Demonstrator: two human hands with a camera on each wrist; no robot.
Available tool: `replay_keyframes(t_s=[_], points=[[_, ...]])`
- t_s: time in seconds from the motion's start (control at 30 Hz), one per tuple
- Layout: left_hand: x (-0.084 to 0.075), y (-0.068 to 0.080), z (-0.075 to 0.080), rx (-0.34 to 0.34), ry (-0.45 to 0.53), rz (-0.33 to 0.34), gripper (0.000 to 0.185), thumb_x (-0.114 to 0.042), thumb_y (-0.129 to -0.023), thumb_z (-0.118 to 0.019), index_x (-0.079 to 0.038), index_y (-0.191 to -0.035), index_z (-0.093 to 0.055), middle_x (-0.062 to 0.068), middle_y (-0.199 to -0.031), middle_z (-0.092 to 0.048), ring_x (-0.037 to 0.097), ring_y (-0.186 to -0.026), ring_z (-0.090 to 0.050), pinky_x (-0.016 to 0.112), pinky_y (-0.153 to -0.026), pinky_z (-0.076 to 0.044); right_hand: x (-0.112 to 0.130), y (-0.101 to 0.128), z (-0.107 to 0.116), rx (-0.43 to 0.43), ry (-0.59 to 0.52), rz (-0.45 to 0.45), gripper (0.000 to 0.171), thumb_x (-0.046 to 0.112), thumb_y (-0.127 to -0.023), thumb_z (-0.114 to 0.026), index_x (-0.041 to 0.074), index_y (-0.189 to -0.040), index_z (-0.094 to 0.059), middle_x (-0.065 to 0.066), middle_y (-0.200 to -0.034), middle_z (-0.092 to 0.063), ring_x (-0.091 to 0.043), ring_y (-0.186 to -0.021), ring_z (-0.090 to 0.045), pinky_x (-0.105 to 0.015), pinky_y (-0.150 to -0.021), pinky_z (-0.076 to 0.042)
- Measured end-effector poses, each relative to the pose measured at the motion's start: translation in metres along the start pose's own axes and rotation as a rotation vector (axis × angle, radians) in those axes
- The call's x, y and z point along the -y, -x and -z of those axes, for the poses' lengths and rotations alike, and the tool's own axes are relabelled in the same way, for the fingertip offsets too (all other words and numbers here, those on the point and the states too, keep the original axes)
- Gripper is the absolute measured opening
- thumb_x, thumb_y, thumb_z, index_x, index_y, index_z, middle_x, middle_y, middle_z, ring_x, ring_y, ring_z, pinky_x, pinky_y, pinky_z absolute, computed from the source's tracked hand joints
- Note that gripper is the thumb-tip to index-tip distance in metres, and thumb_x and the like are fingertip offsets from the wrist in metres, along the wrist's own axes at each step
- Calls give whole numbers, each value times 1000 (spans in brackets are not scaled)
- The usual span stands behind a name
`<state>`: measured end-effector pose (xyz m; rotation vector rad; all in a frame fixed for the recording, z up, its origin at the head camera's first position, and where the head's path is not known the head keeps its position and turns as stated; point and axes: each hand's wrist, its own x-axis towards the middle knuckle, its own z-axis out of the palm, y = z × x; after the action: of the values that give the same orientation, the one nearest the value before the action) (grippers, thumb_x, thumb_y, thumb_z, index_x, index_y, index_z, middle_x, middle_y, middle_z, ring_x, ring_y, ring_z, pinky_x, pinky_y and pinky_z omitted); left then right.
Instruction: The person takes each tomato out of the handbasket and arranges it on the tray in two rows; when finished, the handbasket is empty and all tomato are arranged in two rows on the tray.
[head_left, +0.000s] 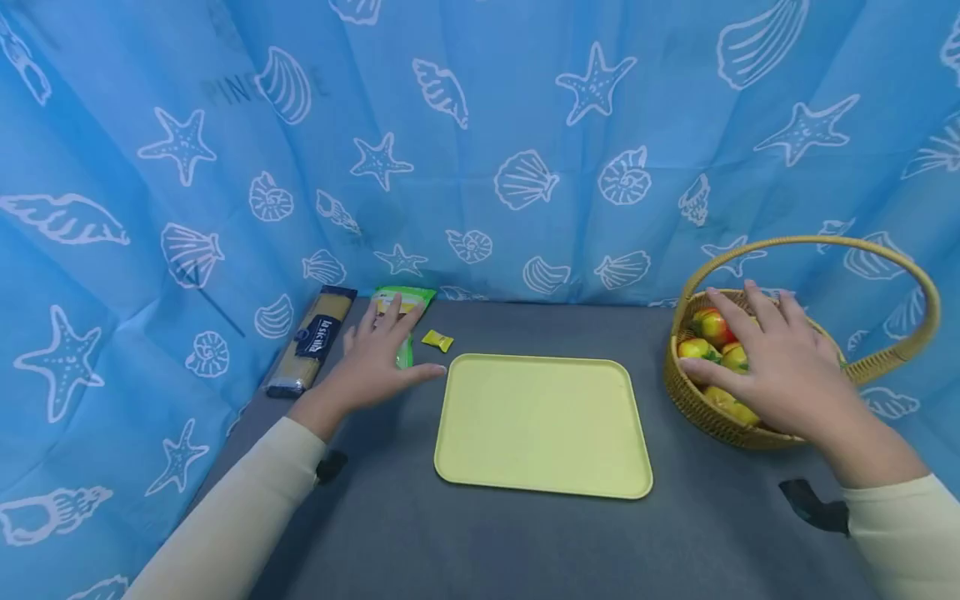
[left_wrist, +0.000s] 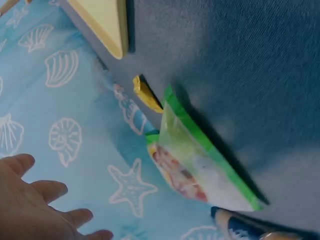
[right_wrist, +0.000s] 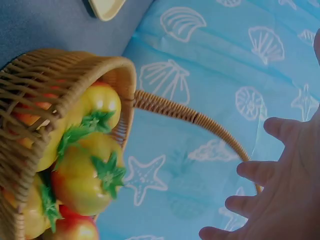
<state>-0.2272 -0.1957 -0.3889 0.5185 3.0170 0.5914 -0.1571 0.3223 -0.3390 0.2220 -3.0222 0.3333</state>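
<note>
My left hand [head_left: 372, 360] hovers with spread fingers in front of a green and white snack bag [head_left: 406, 298], partly covering it in the head view. In the left wrist view the whole bag [left_wrist: 195, 160] shows, apart from the fingers. Over the near side of a wicker basket [head_left: 686, 402] my right hand [head_left: 783, 371] is held with fingers spread, gripping nothing. Yellow-red tomatoes [right_wrist: 85, 172] with green leafy tops fill the basket. The basket's tall arched handle [right_wrist: 172, 112] passes behind the right fingers in the right wrist view.
A pale yellow tray [head_left: 543, 425] lies mid-table between the hands. A small yellow wrapped candy [head_left: 437, 340] sits near its back left corner. At the left edge is a pack of spaghetti [head_left: 313, 340]. A blue shell-print curtain [head_left: 495, 108] hangs behind and along the sides.
</note>
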Motion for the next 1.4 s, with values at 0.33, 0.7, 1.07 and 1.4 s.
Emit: replay_keyframes(t_s=[0.33,0.7,1.07,1.4], points=[[20,10,-25,16,461,-95,94,-67,-104,-59,-24,-177,-19,9,-181,-12,39,-164,-3,77,-124,-9,-27,7,-16,-88,-91,-91,101,61,-106,-60,11,-176,-5,-34,-175,2,-66,-154,3,-99,-98,-11],[18,17,-77,30,1144,-77,85,-70,-111,-29,-18,-177,-16,20,-177,-23,52,-157,-25,74,-115,-39,-58,11,-43,-229,-267,-70,87,44,-113,-52,-1,-173,-7,-38,-173,-7,-61,-157,-2,-74,-124,10],[10,14,-107,48,1223,126,73,-45,-117,-41,-7,-175,-18,17,-173,-33,36,-156,-35,62,-121,-38,-73,6,-63,-353,-421,-114,80,44,-115,-50,2,-174,-17,-37,-171,-15,-64,-154,-12,-81,-122,0],[16,15,-126,3,1040,117,77,-4,-103,-70,-1,-170,-32,14,-170,-40,33,-153,-41,52,-119,-44,-82,5,-91,-288,-379,-219,93,33,-102,-76,-1,-171,-23,-41,-163,-26,-65,-141,-29,-83,-116,-24]])
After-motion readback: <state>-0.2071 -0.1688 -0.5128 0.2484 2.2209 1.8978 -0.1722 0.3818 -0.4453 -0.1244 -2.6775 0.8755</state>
